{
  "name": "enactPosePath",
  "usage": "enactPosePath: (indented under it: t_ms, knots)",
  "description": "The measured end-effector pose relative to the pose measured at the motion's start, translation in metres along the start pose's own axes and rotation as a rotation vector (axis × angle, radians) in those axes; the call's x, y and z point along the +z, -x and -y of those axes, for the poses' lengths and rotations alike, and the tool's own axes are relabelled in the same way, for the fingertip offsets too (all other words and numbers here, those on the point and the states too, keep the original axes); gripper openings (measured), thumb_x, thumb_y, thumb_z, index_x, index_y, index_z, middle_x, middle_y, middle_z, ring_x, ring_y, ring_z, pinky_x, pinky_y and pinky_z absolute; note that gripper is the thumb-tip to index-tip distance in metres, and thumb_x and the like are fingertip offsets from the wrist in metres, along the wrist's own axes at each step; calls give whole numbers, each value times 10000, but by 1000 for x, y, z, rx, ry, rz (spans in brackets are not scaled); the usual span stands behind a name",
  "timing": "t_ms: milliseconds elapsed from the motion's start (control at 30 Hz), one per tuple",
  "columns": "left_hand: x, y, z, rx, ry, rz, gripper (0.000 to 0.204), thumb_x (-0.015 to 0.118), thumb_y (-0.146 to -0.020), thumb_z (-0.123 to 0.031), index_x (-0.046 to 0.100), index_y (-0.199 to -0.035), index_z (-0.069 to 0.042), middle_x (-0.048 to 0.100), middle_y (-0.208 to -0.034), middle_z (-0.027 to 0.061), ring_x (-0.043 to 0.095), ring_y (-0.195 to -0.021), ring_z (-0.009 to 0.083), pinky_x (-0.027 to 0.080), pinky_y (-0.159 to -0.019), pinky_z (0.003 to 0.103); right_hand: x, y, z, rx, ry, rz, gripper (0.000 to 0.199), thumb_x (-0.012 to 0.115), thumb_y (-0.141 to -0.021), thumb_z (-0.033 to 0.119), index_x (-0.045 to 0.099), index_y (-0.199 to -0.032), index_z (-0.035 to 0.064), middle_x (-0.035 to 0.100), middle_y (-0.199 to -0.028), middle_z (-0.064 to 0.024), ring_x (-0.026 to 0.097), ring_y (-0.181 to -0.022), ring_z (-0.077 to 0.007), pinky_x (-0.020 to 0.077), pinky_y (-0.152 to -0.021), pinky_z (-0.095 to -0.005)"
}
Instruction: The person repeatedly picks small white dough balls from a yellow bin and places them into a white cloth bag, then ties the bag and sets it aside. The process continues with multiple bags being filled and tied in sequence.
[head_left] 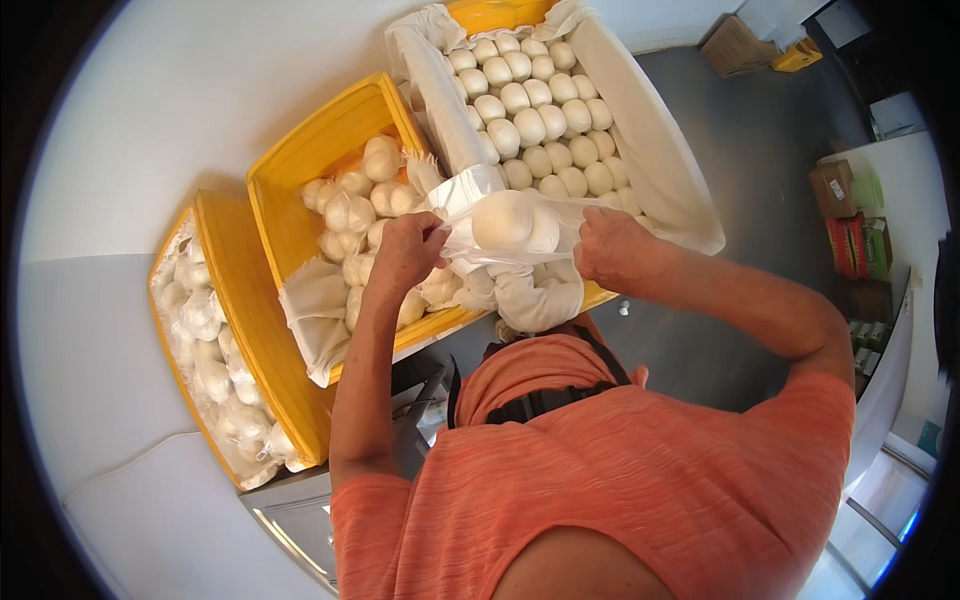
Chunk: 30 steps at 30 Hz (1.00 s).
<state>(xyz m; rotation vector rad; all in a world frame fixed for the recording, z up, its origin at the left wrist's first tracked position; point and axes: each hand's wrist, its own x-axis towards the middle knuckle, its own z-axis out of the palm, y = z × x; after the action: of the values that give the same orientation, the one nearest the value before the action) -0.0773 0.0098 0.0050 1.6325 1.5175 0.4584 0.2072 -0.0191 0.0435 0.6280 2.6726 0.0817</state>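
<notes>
My left hand (pixel 408 250) and my right hand (pixel 612 248) both grip a thin clear plastic bag (pixel 505 225) stretched between them. A round white dough bun shows inside the bag. Under the bag lies white cloth (pixel 535 297) draped over the edge of a yellow crate. Behind it, a cloth-lined crate (pixel 655 140) holds several rows of bare white buns (pixel 535 110). To the left, a yellow crate (pixel 315 150) holds several bagged buns (pixel 360 195).
A third yellow crate (pixel 255 330) at the far left holds several more bagged buns (pixel 205 350). A grey floor lies to the right, with cardboard boxes (pixel 735 45) and shelves of packages (pixel 855 230). My orange shirt fills the lower frame.
</notes>
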Motion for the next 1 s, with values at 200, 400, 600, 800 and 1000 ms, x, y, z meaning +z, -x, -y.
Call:
enactPosePath:
  t_ms: [200, 400, 600, 800, 1000]
  knots:
    - [5, 17, 30, -198, 344, 85, 267, 604, -882, -217, 605, -736, 7, 595, -624, 59, 631, -556, 154, 485, -498, 262, -6, -12, 12, -103, 47, -277, 156, 619, -620, 117, 464, -617, 104, 461, -516, -35, 476, -552, -177, 428, -691, -319]
    - [15, 52, 3, -246, 1285, 126, 247, 584, -908, -269, 584, -807, -43, 647, -750, 79, 649, -746, 193, 524, -708, 304, -12, -21, 8, -147, -201, -835, 160, 664, -656, 69, 512, -707, 57, 464, -587, -40, 482, -558, -197, 453, -720, -365]
    - [7, 69, -16, 58, 1100, 94, 183, 487, -934, -136, 604, -970, 1, 641, -813, 99, 630, -828, 222, 478, -821, 335, -3, -38, 30, 300, -1202, -974, 226, 728, -759, 117, 553, -872, 29, 567, -678, -29, 504, -599, -88, 423, -566, -258]
    - [13, 69, -26, 221, 741, 56, 328, 437, -914, -10, 522, -1229, 18, 630, -1010, 107, 631, -740, 154, 497, -730, 265, -21, -53, 36, 338, -2039, -735, 508, 720, -802, 162, 454, -1203, -1, 635, -812, -51, 458, -545, -24, 363, -460, -180]
    - [28, 69, -25, 102, 724, 57, 435, 511, -842, 98, 512, -1264, -8, 589, -1085, 87, 635, -726, 127, 519, -647, 226, -29, -59, 39, 366, -2177, -475, 632, 690, -793, 85, 361, -1320, -30, 640, -830, -89, 467, -530, -43, 355, -444, -175]
